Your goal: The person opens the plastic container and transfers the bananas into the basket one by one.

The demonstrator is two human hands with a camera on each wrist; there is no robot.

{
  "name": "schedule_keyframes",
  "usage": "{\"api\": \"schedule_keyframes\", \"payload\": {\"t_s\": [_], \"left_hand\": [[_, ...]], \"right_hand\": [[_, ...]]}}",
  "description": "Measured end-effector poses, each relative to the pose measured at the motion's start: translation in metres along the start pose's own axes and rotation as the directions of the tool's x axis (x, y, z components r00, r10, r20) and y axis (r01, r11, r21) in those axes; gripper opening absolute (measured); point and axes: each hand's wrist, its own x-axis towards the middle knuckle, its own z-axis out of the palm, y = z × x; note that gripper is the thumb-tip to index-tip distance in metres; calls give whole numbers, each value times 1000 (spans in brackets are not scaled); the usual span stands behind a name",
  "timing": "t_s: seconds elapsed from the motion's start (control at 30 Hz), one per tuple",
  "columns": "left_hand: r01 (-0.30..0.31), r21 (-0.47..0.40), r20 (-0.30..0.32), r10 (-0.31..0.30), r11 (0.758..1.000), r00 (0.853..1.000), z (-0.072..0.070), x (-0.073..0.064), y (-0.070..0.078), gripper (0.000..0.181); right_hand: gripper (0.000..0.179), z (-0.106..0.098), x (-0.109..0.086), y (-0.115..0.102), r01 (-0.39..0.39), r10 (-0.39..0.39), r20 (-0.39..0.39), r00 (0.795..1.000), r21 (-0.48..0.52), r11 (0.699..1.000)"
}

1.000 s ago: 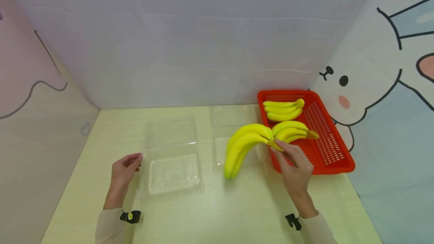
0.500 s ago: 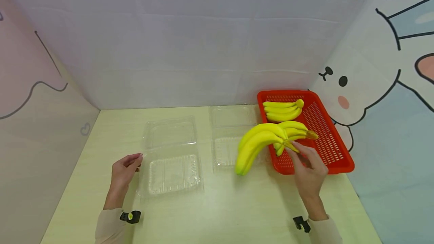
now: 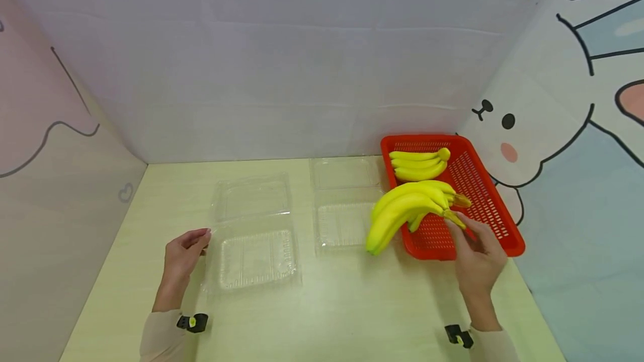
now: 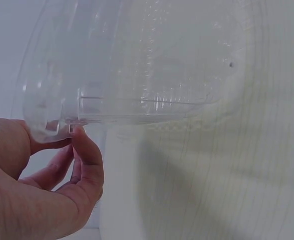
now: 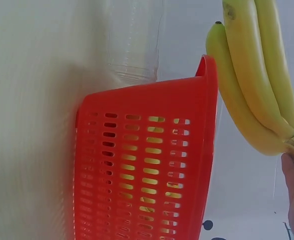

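Observation:
My right hand pinches the stem of a banana bunch, which hangs above the front left rim of the red basket. In the right wrist view the held banana bunch is above the rim, apart from it. Two more bunches lie in the basket: one at the back, the other partly hidden behind the held one. On the left, my left hand pinches the edge of an opened clear plastic clamshell box between thumb and finger, as the left wrist view of the box shows.
A second opened clear clamshell box lies between the first box and the basket, partly covered by the held bananas. Fabric walls close in the pale table at the back and sides.
My right hand has moved to the right with the banana bunch, bringing it from over the second box to over the basket's rim. The left hand and first box have stayed put.

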Motion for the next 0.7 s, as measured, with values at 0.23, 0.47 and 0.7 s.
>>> {"api": "schedule_keyframes", "payload": {"t_s": [0.23, 0.47, 0.7], "left_hand": [[-23, -22, 8, 23, 999, 1000, -2, -1, -1, 35], [-7, -6, 11, 7, 1000, 1000, -2, -1, -1, 36], [-13, -4, 6, 13, 1000, 1000, -2, 0, -2, 36]], "right_hand": [[30, -12, 3, 6, -58, 60, -67, 996, 27, 998], [28, -23, 7, 4, -94, 98, -102, 990, 40, 995], [28, -35, 7, 12, -173, 161, -140, 977, -77, 982]]}}
